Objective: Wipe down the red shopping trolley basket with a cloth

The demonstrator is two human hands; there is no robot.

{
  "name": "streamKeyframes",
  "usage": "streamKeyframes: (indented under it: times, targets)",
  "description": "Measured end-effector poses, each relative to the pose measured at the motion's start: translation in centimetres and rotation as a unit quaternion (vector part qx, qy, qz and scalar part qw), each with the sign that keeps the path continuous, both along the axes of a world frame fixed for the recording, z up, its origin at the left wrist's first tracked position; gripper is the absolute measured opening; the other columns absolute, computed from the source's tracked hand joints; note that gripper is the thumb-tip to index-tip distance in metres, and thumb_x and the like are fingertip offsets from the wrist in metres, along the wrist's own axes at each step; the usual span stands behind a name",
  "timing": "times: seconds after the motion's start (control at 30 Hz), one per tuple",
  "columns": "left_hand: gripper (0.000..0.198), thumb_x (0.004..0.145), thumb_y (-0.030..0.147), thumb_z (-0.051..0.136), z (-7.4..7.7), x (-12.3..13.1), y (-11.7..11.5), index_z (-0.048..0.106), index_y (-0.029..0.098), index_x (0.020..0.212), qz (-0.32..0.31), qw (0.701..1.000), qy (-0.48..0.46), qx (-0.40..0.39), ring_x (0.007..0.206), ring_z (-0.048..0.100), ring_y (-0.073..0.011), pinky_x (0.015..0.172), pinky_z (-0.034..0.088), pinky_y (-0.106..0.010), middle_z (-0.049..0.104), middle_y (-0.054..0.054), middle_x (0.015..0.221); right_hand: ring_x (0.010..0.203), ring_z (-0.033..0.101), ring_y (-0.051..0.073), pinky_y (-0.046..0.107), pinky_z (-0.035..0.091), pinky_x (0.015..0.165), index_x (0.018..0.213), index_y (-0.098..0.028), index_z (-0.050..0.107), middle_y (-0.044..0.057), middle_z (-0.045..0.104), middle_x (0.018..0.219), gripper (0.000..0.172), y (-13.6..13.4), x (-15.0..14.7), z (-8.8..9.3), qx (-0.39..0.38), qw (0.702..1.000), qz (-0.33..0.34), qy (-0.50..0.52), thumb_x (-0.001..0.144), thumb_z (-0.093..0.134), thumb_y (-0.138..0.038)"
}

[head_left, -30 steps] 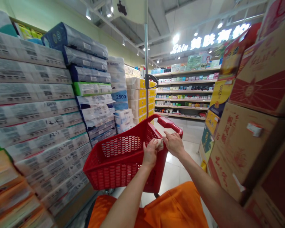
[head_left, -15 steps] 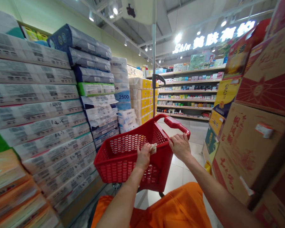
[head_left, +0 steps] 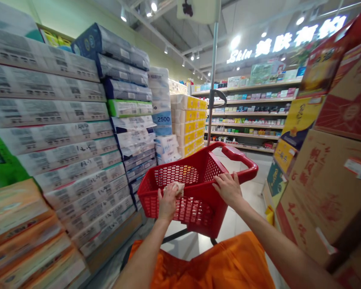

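A red plastic shopping cart (head_left: pixel 212 206) with perforated sides stands in front of me, its handle (head_left: pixel 242 160) at the right end. My left hand (head_left: pixel 167 200) is closed on a pale crumpled cloth (head_left: pixel 178 188) and rests with it on the near rim of the basket. Farther right, my right hand (head_left: pixel 229 188) wraps its fingers over the same rim, beside the handle. A grey pole (head_left: pixel 213 76) with a black grip rises behind the cart. Inside the basket I see no goods, though its floor is mostly hidden.
Tall stacks of wrapped paper packs (head_left: pixel 75 128) line the left side. Orange packs (head_left: pixel 21 224) stand at the lower left. Cardboard cartons (head_left: pixel 321 176) are piled up on the right. Shelves of small products (head_left: pixel 249 108) cross the back under a lit sign (head_left: pixel 285 40).
My left hand has slid left along the rim with the cloth. My right hand has shifted slightly along the rim from the handle's base. The cart and surroundings appear farther right in view.
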State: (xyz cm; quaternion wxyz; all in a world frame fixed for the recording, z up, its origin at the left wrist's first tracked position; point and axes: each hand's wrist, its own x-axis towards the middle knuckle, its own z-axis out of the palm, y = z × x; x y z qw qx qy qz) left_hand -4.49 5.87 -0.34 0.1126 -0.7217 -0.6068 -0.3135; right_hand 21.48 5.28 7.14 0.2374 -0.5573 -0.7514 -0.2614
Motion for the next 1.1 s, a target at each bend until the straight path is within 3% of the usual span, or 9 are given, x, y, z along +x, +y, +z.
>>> streamKeyframes:
  times: [0.13,0.2,0.4,0.47,0.63,0.77,0.9,0.97,1.1]
  targets:
    - [0.041,0.08,0.011,0.034,-0.3,-5.1,0.2,0.049,0.025,0.115,0.118,0.992,-0.042,-0.018,0.118,0.043,-0.0211,0.102,0.016,-0.056,0.046,-0.007,0.13,0.097,0.047,0.022,0.045,0.013,0.098,0.099,-0.023,0.059,0.004,0.061,0.097,0.023,0.3,0.1,-0.2,0.014,1.0,0.012,0.016,0.085,0.043,-0.03]
    - [0.04,0.079,0.011,0.034,-0.2,-6.3,0.4,0.051,0.023,0.114,0.153,0.986,-0.055,-0.023,0.116,0.044,-0.0225,0.101,0.018,-0.057,0.047,-0.008,0.129,0.097,0.047,0.022,0.045,0.013,0.099,0.098,-0.023,0.06,0.004,0.061,0.096,0.023,0.4,0.1,-0.4,0.022,0.999,0.007,0.029,0.085,0.043,-0.03]
    - [0.043,0.079,0.01,0.037,-0.3,-2.7,0.6,0.049,0.028,0.116,0.027,1.0,0.003,-0.006,0.12,0.041,-0.0176,0.103,0.02,-0.05,0.048,-0.004,0.129,0.099,0.047,0.022,0.045,0.014,0.099,0.101,-0.023,0.06,0.004,0.061,0.099,0.024,0.3,0.3,-0.7,0.034,0.999,0.021,0.025,0.083,0.045,-0.027]
    - [0.042,0.08,0.012,0.036,-0.6,-3.4,0.6,0.048,0.029,0.117,0.037,0.999,0.001,-0.005,0.12,0.04,-0.0185,0.103,0.018,-0.052,0.047,-0.004,0.13,0.1,0.047,0.022,0.044,0.015,0.099,0.102,-0.023,0.06,0.004,0.061,0.1,0.025,0.3,0.6,-0.8,0.034,0.999,0.027,0.019,0.082,0.045,-0.027]
    - [0.04,0.082,0.015,0.031,-1.3,-7.7,0.9,0.047,0.022,0.118,0.18,0.981,-0.071,-0.026,0.119,0.042,-0.0224,0.099,0.026,-0.053,0.044,-0.009,0.132,0.101,0.046,0.021,0.043,0.012,0.1,0.101,-0.022,0.06,0.004,0.061,0.1,0.025,0.5,0.5,-0.9,0.033,0.998,0.029,0.034,0.083,0.044,-0.027]
    - [0.039,0.08,0.014,0.036,-0.8,-5.5,0.9,0.048,0.02,0.117,0.083,0.996,-0.017,-0.016,0.118,0.042,-0.0193,0.1,0.028,-0.043,0.046,-0.009,0.129,0.1,0.046,0.021,0.043,0.011,0.1,0.099,-0.022,0.06,0.004,0.061,0.099,0.024,0.5,0.3,-0.8,0.036,0.998,0.022,0.047,0.083,0.043,-0.027]
    - [0.041,0.078,0.02,0.044,-0.2,-3.3,0.6,0.045,0.024,0.12,0.054,0.998,-0.005,-0.005,0.117,0.044,-0.0202,0.103,0.017,-0.051,0.048,-0.008,0.128,0.101,0.046,0.021,0.042,0.013,0.099,0.101,-0.023,0.06,0.004,0.061,0.1,0.025,0.4,0.6,-0.7,0.03,0.998,0.032,0.035,0.083,0.043,-0.026]
    - [0.04,0.079,0.021,0.043,-0.2,-4.6,0.6,0.045,0.025,0.118,0.056,0.998,-0.019,-0.021,0.114,0.047,-0.0193,0.104,0.015,-0.051,0.052,-0.006,0.125,0.102,0.045,0.021,0.042,0.013,0.099,0.101,-0.023,0.059,0.004,0.06,0.101,0.025,0.4,0.8,-0.6,0.026,0.999,0.035,0.031,0.083,0.043,-0.025]
    - [0.037,0.081,0.02,0.039,-0.9,-10.0,0.6,0.047,0.024,0.116,0.083,0.994,-0.061,-0.048,0.109,0.051,-0.0202,0.101,0.021,-0.052,0.056,-0.005,0.12,0.101,0.045,0.021,0.041,0.012,0.1,0.101,-0.022,0.059,0.004,0.06,0.1,0.025,0.4,0.7,-0.7,0.023,0.998,0.032,0.044,0.083,0.041,-0.025]
